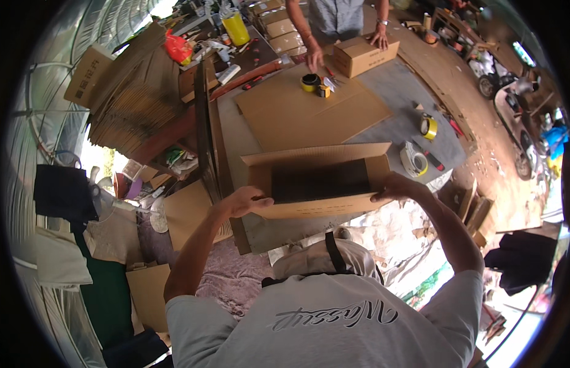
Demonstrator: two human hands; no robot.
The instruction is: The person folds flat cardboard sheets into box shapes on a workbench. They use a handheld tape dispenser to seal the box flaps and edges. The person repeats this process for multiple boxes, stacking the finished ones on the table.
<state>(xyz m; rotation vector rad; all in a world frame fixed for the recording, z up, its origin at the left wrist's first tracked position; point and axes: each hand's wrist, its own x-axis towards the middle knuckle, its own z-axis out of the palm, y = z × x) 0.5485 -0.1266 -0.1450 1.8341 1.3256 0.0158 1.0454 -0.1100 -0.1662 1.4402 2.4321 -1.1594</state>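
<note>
An open cardboard box stands at the near edge of the grey table, with its far flap raised and a dark interior. My left hand grips its near left corner, thumb over the rim. On the near right corner, my right hand is closed round the cardboard. Past the box lies a flat cardboard sheet. Right of the box are a wide tape roll, a red-handled tool and a yellow tape roll.
Across the table a co-worker's hand reaches by a dark-and-yellow tape roll and a tape measure. Their other hand rests on a closed carton. Stacked flat cardboard stands at left; a scooter is far right.
</note>
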